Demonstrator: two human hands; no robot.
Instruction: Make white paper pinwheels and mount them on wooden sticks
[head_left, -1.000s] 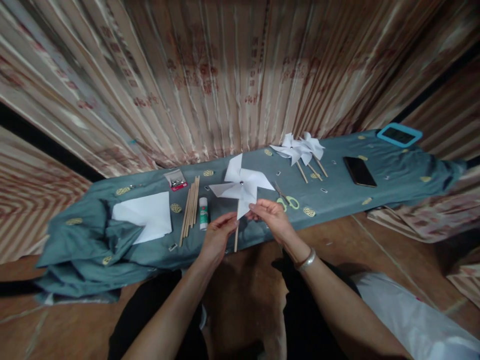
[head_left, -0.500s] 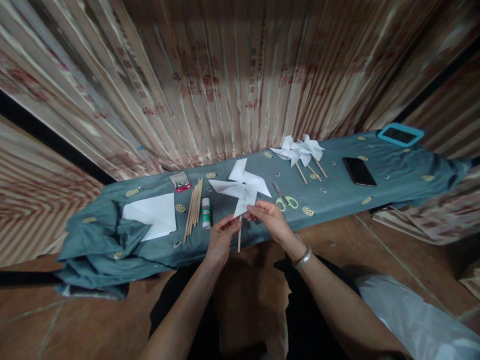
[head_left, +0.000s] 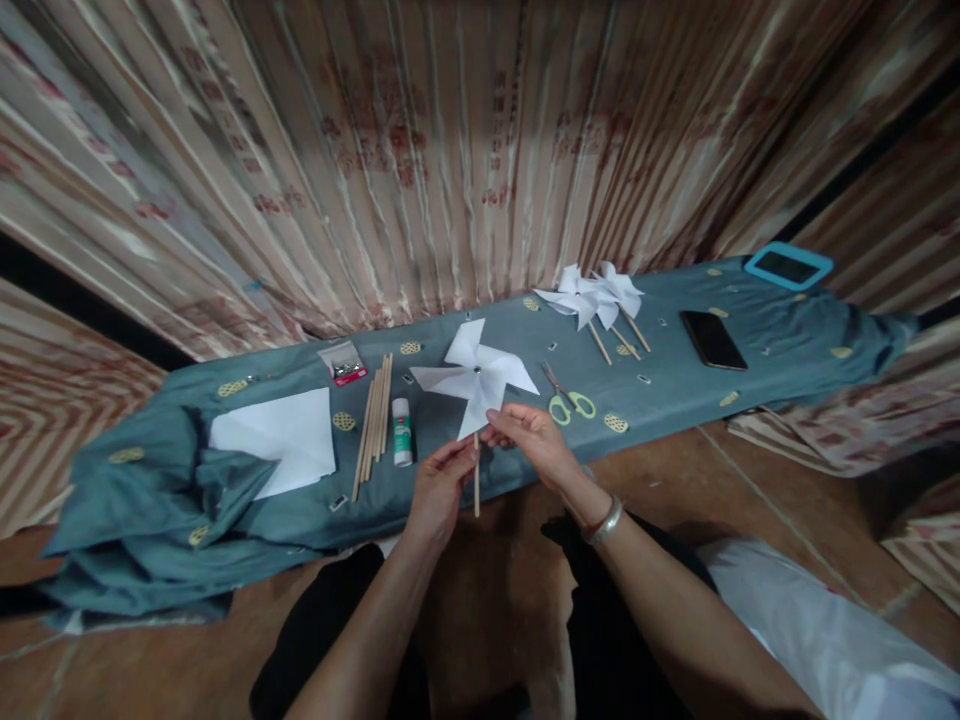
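A white paper pinwheel (head_left: 478, 372) with a small pin at its centre is held up in front of me, its wooden stick (head_left: 476, 490) pointing down. My left hand (head_left: 441, 487) pinches at the stick just under the lowest blade. On the other side, my right hand (head_left: 536, 437) has its thumb and fingers closed at the edge of that same blade. Fingers partly cover where blade and stick meet. Scissors (head_left: 570, 405) with green handles lie just beyond my right hand. A glue stick (head_left: 403, 432) is beyond my left hand, next to several wooden sticks (head_left: 373, 425).
The long table wears a green cloth (head_left: 480, 470). White paper sheets (head_left: 300, 430) and a small packet of pins (head_left: 345, 365) lie left. Finished-looking pinwheels (head_left: 577, 298), a black phone (head_left: 712, 340) and a blue-framed device (head_left: 787, 265) lie right. A curtain (head_left: 450, 150) hangs behind.
My view has shifted slightly, so the table's left side appears lower and farther left. Both hands keep their hold on the pinwheel, which has barely moved.
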